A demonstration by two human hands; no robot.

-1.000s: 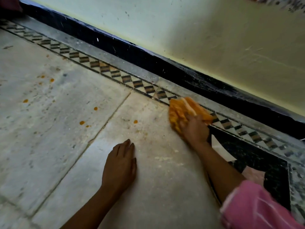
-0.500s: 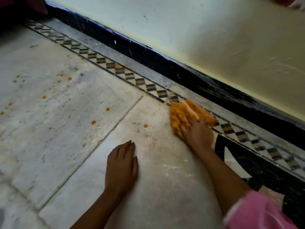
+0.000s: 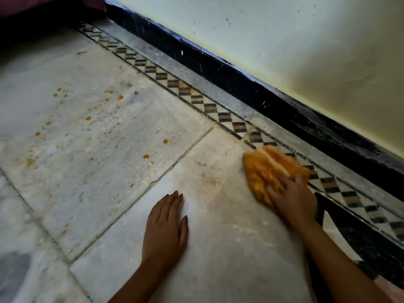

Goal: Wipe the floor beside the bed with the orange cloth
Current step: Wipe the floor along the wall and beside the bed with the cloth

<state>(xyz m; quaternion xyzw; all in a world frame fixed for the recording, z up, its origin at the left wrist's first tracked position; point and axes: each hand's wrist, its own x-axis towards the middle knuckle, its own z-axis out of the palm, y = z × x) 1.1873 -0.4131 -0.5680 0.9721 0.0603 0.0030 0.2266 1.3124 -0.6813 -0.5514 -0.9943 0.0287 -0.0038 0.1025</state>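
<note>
The bunched orange cloth (image 3: 266, 169) lies on the pale marble floor (image 3: 218, 259), up against the chequered border strip (image 3: 185, 91). My right hand (image 3: 295, 200) presses on the cloth's near side with its fingers spread over it; the hand and cloth are motion-blurred. My left hand (image 3: 166, 228) rests flat on the marble slab to the left of the cloth, fingers straight and together, holding nothing. Orange spots (image 3: 146, 157) dot the slab further left.
A black skirting (image 3: 262, 92) and a pale wall (image 3: 284, 40) run diagonally behind the border strip. A dark red edge, apparently the bed (image 3: 43, 7), sits in the top left corner. A black inlaid tile (image 3: 360, 248) lies at the right.
My right hand has drawn the cloth slightly nearer along the border strip. The orange spot in front of the cloth no longer shows. My left hand stays planted; the view has shifted left.
</note>
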